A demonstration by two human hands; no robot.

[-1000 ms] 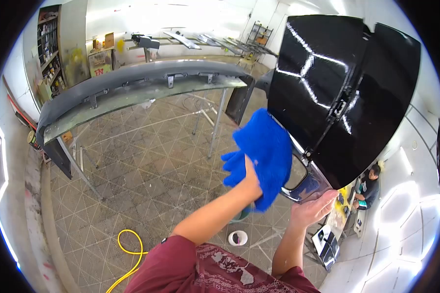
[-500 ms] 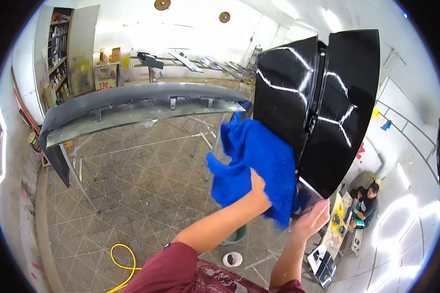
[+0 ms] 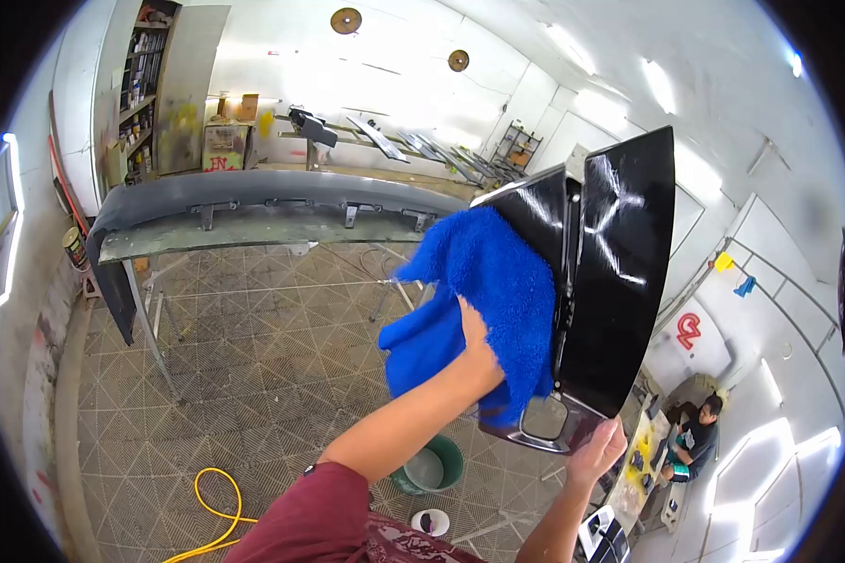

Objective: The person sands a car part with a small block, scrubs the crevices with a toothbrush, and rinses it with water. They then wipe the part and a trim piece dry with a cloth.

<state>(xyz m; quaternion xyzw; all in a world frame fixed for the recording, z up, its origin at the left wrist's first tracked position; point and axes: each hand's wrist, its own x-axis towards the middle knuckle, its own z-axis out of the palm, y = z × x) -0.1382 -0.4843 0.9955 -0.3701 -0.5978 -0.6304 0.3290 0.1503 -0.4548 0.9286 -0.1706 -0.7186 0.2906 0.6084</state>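
A glossy black car body panel (image 3: 626,272) stands tilted in front of me, a lengthwise seam down its middle and a rectangular opening near its lower end. My right hand (image 3: 598,450) grips its lower right corner. Against the panel's left part lies a fluffy blue towel (image 3: 507,281), one end hanging loose to the left. My left hand (image 3: 479,352) is on the towel, its fingers hidden in the folds.
A grey bumper (image 3: 282,185) rests on a stand to the left. On the floor are a green bucket (image 3: 453,466), a white tub (image 3: 430,522) and a yellow hose (image 3: 202,511). Another person (image 3: 695,436) sits at a cluttered bench (image 3: 620,493) on the right.
The black panel has swung lower and tilted in view, uncovering its lower opening. My left hand and the towel have shifted slightly left and up. More of the green bucket shows.
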